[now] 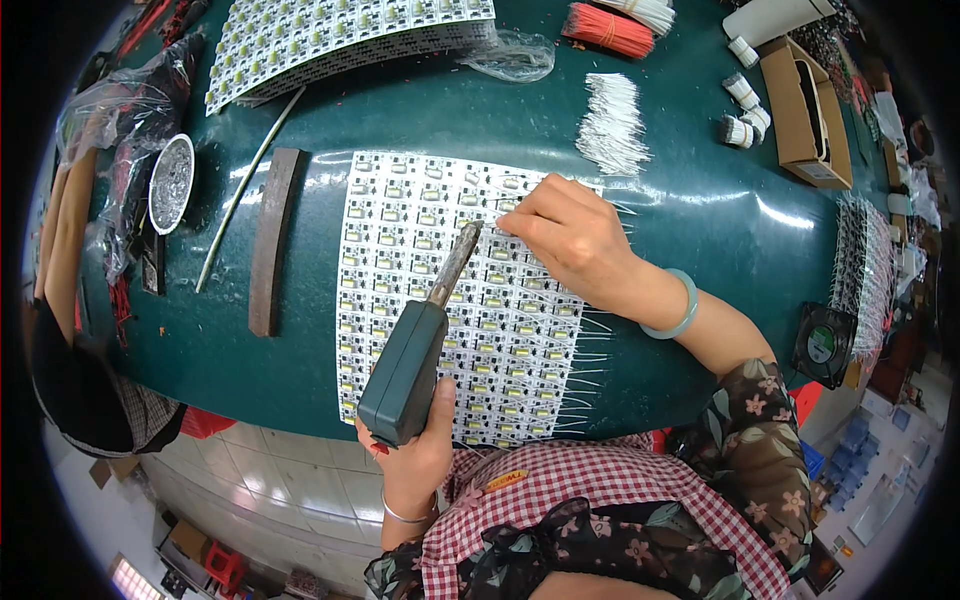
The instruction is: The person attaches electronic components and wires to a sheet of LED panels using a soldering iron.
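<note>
A white sheet of LED circuit boards lies flat before me, with rows of small yellow-green LEDs. My left hand is wrapped round the handle of a dark green soldering gun. Its thick, dull metal tip points up and away, over the upper middle of the sheet and close to my right fingertips. My right hand is closed in a pinch over the sheet, on what looks like a thin white wire; the fingers hide most of it. Several thin white wires stick out past the sheet's right edge.
A pile of cut white wires and a red wire bundle lie beyond. At left are a dark bar, a thin rod and a white cup. Stacked LED sheets stand behind; a cardboard box and fan sit right.
</note>
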Available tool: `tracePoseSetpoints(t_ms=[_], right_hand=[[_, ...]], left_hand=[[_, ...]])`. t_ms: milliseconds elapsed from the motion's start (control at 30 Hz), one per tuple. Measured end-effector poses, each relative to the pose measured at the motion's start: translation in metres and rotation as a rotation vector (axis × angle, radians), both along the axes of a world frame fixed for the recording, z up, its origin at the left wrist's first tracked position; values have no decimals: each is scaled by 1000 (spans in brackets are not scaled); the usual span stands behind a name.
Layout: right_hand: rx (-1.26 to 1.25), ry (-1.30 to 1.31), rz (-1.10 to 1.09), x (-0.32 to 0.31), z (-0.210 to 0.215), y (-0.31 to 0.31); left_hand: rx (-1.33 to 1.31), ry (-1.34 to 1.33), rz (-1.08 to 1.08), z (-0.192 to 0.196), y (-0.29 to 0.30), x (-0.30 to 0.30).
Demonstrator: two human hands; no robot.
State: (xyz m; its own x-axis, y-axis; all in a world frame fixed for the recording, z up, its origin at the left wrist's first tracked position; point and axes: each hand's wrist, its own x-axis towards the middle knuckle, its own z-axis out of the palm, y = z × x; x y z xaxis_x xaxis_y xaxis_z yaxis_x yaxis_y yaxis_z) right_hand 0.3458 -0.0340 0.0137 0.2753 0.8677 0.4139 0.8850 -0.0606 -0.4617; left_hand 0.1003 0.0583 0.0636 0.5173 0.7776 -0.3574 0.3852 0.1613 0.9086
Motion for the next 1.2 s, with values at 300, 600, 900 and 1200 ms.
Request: tracePoseSetpoints(t_ms=[300,600,900,1200], right_hand=[[1,-42,17,0,2,2],[-40,-90,24,-1,1,0],[-56,-119,19,-3,3,0],[-74,-135,-18,-5,13,-5]], left_hand=[[167,-31,-159,2,4,9],[232,-36,-166,1,4,8],[131,14,-35,-7,-5,-9],[263,-42,-102,-2,-1,-1]])
